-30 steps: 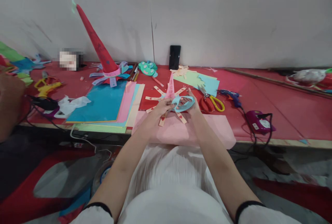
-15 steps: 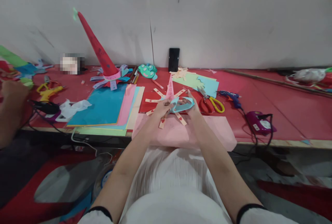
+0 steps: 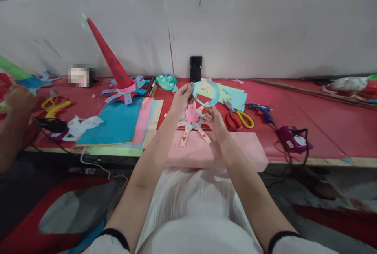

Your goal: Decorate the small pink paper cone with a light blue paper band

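My left hand [image 3: 185, 93] pinches the left edge of a light blue paper ring [image 3: 216, 96], held up with its opening facing me. Just below the ring's right side is my right hand [image 3: 215, 117], its fingers apart and slightly curled; whether a fingertip touches the ring I cannot tell. Under the hands stands a small pink paper cone [image 3: 192, 116] with a light blue base and several cream strips [image 3: 185, 136] marked with red hearts fanning outward. My left hand and the ring hide its upper part.
Scissors [image 3: 238, 118] and a blue glue gun [image 3: 260, 109] lie to the right, near a purple box [image 3: 294, 139] with a cable. Coloured sheets [image 3: 112, 124] and a tall red cone [image 3: 108, 55] are left. A phone [image 3: 196, 68] leans on the partition. Another person's hand [image 3: 20, 97] is far left.
My left hand has lifted the blue ring up off the pink cone's area and tilted it toward me. My right hand has let go or loosened and sits lower than the ring.
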Demonstrator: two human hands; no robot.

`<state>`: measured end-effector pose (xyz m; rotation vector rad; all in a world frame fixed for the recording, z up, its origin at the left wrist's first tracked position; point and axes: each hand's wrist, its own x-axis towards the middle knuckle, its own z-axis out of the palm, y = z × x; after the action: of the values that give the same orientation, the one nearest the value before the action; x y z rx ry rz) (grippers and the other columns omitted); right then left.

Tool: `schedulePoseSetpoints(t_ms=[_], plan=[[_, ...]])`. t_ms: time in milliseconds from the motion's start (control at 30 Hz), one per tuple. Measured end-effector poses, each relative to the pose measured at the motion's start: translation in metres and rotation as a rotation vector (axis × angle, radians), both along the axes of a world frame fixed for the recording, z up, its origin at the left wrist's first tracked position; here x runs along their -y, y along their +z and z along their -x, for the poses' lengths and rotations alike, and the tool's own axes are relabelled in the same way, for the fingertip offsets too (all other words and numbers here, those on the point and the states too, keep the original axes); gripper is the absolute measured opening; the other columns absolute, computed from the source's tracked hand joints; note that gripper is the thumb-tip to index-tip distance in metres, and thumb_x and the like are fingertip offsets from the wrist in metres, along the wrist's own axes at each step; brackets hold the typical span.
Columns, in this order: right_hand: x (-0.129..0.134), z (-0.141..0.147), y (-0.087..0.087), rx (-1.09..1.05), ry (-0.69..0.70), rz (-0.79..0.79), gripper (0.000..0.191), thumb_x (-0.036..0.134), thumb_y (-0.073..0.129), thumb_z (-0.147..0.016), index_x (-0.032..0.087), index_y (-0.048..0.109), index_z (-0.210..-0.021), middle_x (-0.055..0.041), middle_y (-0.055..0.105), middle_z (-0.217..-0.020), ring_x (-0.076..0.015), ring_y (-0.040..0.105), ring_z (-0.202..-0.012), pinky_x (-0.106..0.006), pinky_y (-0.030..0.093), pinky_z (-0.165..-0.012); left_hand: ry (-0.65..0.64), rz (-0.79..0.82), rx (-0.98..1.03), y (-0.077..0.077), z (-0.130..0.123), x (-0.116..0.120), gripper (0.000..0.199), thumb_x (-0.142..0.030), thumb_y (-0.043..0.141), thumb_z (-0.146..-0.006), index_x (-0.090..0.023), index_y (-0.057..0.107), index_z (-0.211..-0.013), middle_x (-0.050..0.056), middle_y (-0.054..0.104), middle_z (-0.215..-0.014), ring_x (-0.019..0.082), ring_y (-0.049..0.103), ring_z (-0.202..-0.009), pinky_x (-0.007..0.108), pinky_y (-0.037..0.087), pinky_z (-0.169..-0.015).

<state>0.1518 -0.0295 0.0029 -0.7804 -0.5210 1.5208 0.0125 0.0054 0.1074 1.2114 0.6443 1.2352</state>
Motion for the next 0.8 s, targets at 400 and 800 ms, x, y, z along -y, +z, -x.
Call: schedulePoseSetpoints(t_ms=[400,800], plan=[[0.008,0.005,0.010,-0.084,-0.119,0.002,0.029,0.045,0.071,-0.066,0.025,0.055,-0.078,0.0119,0.044,-0.047,-0.0047,0.035,-0.036,-0.021,0.043,-0.040,0.236,0.367,0.123,-0.042,0.013,-0.012,0.019,-0.017,0.050,-0.083,-0.015,0.050,-0.064,-0.007,0.042,-0.048,0.002,0.035,-0.037,0.014,0.026,-0.039],[0.001,0.005,0.004,0.177,-0.360,-0.041,0.027,0.043,0.067,-0.066,0.022,0.051,-0.069,0.0094,0.044,-0.050,-0.0035,0.029,-0.037,-0.019,0.031,-0.036,0.583,-0.117,-0.798,-0.091,0.047,-0.003,0.013,-0.023,0.048,-0.085,-0.017,0.058,-0.092,0.009,0.066,-0.096,0.018,0.063,-0.087,0.031,0.049,-0.081]])
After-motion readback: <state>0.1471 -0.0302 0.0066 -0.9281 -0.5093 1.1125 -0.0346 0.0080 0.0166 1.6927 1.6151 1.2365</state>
